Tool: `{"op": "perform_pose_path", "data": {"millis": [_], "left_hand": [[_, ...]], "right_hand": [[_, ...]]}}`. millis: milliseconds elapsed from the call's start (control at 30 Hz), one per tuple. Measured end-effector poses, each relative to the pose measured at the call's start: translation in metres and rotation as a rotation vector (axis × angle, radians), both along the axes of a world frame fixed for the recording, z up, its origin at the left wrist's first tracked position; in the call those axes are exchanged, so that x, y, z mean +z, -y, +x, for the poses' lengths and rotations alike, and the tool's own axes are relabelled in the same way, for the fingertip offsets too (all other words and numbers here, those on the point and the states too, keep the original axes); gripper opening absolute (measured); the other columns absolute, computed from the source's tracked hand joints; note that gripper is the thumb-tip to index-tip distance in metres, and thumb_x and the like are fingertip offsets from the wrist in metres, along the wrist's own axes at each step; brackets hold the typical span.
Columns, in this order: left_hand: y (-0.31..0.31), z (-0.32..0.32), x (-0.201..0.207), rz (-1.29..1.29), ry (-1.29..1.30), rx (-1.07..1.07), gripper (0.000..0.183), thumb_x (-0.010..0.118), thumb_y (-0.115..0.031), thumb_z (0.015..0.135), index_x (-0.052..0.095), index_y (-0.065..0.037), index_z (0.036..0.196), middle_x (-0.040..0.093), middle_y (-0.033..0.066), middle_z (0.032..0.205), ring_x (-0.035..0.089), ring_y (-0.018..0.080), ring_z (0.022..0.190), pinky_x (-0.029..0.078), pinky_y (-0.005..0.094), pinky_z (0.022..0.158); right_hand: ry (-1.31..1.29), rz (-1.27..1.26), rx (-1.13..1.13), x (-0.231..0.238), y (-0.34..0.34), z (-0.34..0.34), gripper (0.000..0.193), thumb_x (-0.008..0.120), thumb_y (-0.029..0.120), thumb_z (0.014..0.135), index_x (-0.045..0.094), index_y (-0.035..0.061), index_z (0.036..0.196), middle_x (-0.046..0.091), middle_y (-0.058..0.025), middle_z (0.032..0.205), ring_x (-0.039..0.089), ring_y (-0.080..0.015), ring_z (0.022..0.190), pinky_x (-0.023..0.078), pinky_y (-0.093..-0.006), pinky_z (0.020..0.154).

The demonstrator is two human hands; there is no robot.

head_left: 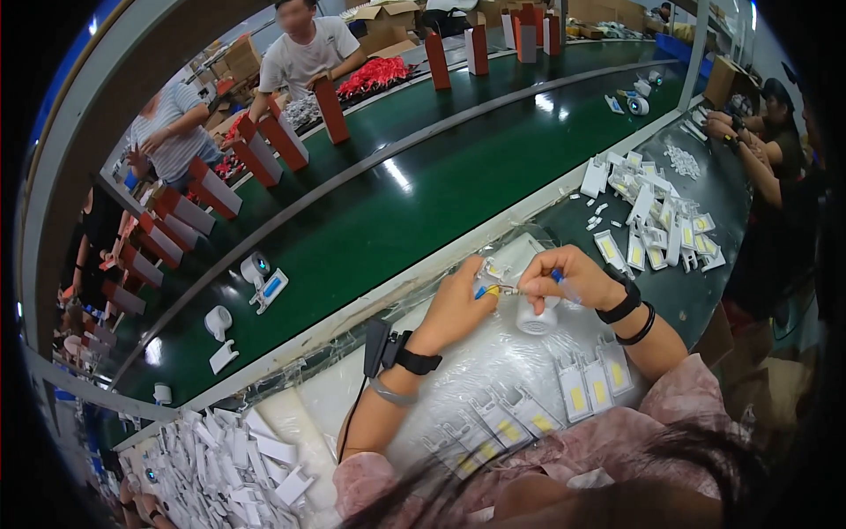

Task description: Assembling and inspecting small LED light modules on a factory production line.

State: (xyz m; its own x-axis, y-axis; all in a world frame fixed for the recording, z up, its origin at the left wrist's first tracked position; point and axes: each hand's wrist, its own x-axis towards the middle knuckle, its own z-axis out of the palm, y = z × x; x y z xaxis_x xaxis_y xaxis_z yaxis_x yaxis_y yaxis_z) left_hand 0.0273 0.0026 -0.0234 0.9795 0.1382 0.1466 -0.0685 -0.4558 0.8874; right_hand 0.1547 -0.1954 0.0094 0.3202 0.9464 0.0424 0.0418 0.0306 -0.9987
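My left hand (460, 300) is closed on a small white plastic part (495, 270) with a yellow patch, just above the plastic-covered work surface (379, 432). A small blue piece (481, 292) shows at its fingertips. From there thin coloured wires (508, 288) run across to my right hand (568, 278), whose thumb and forefinger are pinched on them. Another blue item (558, 276) shows among the right fingers; its kind cannot be made out. Directly below the right hand is a white round device head (536, 319). Flat white panels with yellow patches (575, 392) lie in a row closer to me.
A pile of white panels (652, 216) lies to the right, and white casings (233, 463) are heaped at left. Beyond a raised edge, the green conveyor (370, 238) carries white devices (254, 267) and orange-and-white boxes (330, 110). Other people (304, 53) work across it and at right.
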Motion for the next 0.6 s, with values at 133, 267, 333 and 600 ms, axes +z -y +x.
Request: {"op": "perform_pose_path", "data": {"millis": [133,267,333,600], "left_hand": [[0.001,-0.003,0.016,0.136,-0.094,0.106,0.041,0.063,-0.011,0.08,0.048,-0.001,0.117,0.058,0.0156,0.09,0.057,0.0259,0.078,0.047,0.0323,0.075],[0.005,-0.01,0.018,0.155,-0.01,0.055,0.037,0.058,-0.012,0.086,0.045,-0.003,0.119,0.059,0.0121,0.091,0.057,0.0215,0.077,0.047,0.0308,0.072],[0.007,-0.01,0.022,-0.373,-0.039,-0.102,0.028,0.05,-0.016,0.096,0.044,-0.006,0.121,0.059,0.0084,0.091,0.059,0.0153,0.074,0.048,0.0273,0.066],[0.019,-0.008,0.008,-0.659,0.019,0.001,0.025,0.039,-0.019,0.103,0.042,-0.008,0.125,0.059,0.0075,0.092,0.058,0.0108,0.062,0.049,0.0244,0.053]], "right_hand": [[0.402,-0.144,-0.057,0.003,-0.002,-0.003,0.009,0.067,0.004,0.087,0.067,0.0008,0.095,0.067,-0.0068,0.078,0.063,-0.0133,0.065,0.049,-0.026,0.064],[1.054,0.064,-0.153,-0.001,-0.003,-0.003,0.011,0.07,0.004,0.081,0.067,0.0044,0.091,0.065,-0.0066,0.076,0.061,-0.0201,0.068,0.048,-0.0313,0.071],[1.166,0.219,-0.399,-0.004,-0.005,-0.007,0.011,0.071,0.005,0.077,0.064,0.007,0.085,0.063,-0.0058,0.074,0.056,-0.0248,0.066,0.045,-0.0384,0.068],[1.072,0.513,-0.557,-0.012,-0.017,-0.015,0.019,0.076,0.0,0.074,0.062,0.0072,0.086,0.062,-0.0036,0.075,0.057,-0.0225,0.068,0.048,-0.0395,0.084]]}}
